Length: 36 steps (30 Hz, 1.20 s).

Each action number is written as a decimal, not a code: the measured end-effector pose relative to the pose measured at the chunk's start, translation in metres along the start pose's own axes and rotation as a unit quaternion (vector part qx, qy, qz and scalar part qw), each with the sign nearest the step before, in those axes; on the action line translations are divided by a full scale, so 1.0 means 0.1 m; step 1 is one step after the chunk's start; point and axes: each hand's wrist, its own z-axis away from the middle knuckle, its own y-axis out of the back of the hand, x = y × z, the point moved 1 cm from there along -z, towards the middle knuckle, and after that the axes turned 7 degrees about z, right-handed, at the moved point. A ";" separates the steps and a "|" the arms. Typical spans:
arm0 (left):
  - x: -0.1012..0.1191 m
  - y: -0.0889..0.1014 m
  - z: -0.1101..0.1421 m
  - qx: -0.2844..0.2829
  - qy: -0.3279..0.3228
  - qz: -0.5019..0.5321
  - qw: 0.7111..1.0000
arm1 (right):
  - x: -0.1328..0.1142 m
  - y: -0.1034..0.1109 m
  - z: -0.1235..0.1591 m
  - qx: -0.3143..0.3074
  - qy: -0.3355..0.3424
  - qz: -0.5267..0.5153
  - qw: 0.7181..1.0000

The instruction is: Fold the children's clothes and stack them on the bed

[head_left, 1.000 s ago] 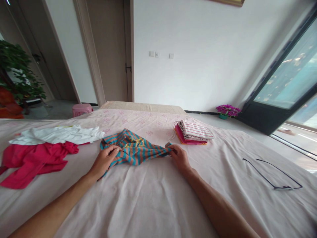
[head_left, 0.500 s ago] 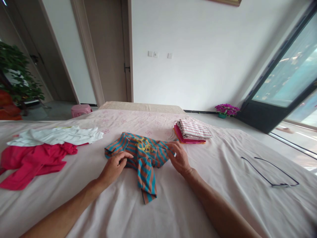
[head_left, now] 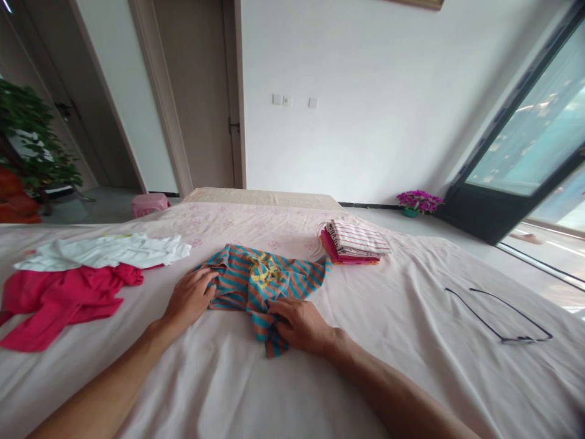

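Observation:
A teal-and-brown striped shirt with a yellow print lies partly folded on the pale bed sheet. My left hand rests on its left edge, fingers stretched out over the cloth. Curled onto the sleeve that hangs toward me is my right hand, its fingertips closed on the fabric and partly hidden. The sleeve's end shows just below that hand.
At the left lie a crumpled white garment and a red garment. A folded stack of clothes sits beyond the shirt on the right. Eyeglasses rest open on the sheet at far right.
My right hand has moved from the shirt's right corner down and left onto the sleeve. My left hand has slid left to the shirt's left edge, its fingers now flatter.

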 end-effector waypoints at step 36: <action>-0.11 0.21 0.01 0.042 0.057 -0.121 0.990 | 0.67 0.25 0.02 0.187 -0.095 0.153 0.966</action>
